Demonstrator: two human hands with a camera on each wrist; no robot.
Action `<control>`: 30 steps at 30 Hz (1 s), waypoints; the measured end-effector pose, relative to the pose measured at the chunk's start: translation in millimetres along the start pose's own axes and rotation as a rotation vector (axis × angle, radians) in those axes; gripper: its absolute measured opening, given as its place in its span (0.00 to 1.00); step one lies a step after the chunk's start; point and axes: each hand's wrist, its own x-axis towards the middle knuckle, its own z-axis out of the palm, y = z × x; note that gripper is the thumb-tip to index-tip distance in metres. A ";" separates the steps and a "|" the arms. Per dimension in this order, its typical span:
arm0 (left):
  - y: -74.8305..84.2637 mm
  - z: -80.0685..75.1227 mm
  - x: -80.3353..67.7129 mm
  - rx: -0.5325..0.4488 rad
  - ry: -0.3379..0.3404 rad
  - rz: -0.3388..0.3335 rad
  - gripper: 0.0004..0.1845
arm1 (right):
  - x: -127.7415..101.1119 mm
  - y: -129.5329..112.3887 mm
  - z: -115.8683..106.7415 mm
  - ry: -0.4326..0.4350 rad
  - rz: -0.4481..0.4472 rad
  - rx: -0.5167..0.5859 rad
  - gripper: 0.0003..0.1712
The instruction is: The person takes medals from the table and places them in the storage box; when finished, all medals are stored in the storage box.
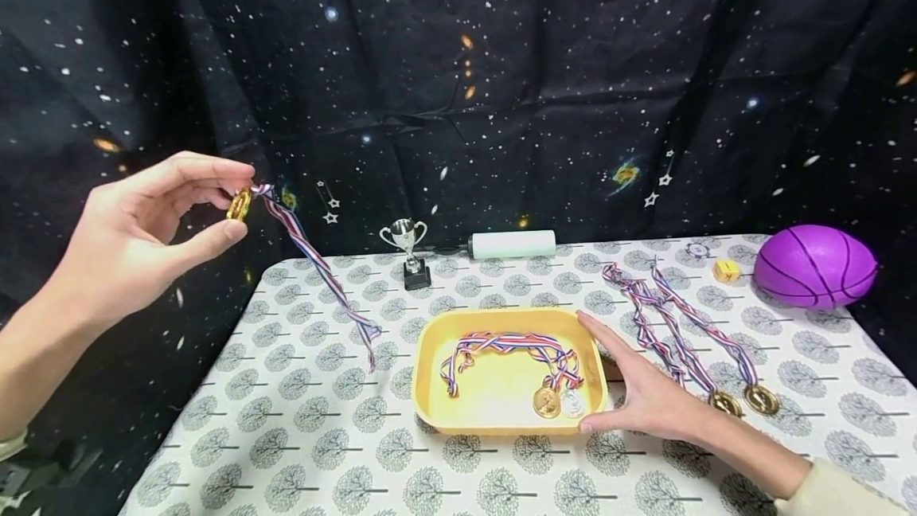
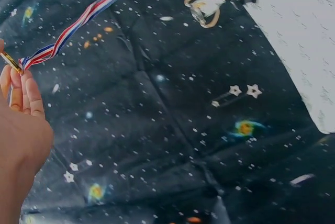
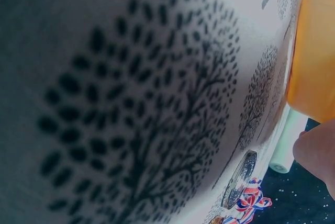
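Note:
Raised at the left of the head view, my left hand [image 1: 143,229] pinches a gold medal [image 1: 239,204] between thumb and fingertips. Its red, white and blue ribbon [image 1: 315,261] trails down to the right over the table. My right hand [image 1: 645,392] spans the right end of a yellow tub [image 1: 494,430], fingers at its back corner and thumb at its front one. Inside the tub lie a gold medal [image 1: 547,402] and a silver medal [image 1: 573,403] with their striped ribbons [image 1: 509,338].
Two more gold medals [image 1: 761,399] with ribbons [image 1: 705,329] lie right of the tub, beyond my right forearm. Along the back stand a silver trophy cup [image 1: 405,241], a pale green cylinder [image 1: 513,244], a yellow cube [image 1: 727,270] and a purple ball [image 1: 815,267]. A dark starry cloth [image 1: 458,102] hangs behind.

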 end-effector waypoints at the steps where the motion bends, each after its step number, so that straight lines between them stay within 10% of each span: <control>1: 1.9 1.6 3.2 -0.052 0.001 0.000 0.26 | 0.1 0.0 0.0 -0.001 0.000 -0.002 0.80; 20: 29.6 29.7 47.8 -0.289 -0.014 0.026 0.25 | -0.8 -1.4 0.4 0.008 0.006 0.003 0.80; 30: 21.5 55.8 49.0 -0.153 -0.121 0.060 0.24 | -0.6 1.0 0.5 0.009 -0.005 0.002 0.80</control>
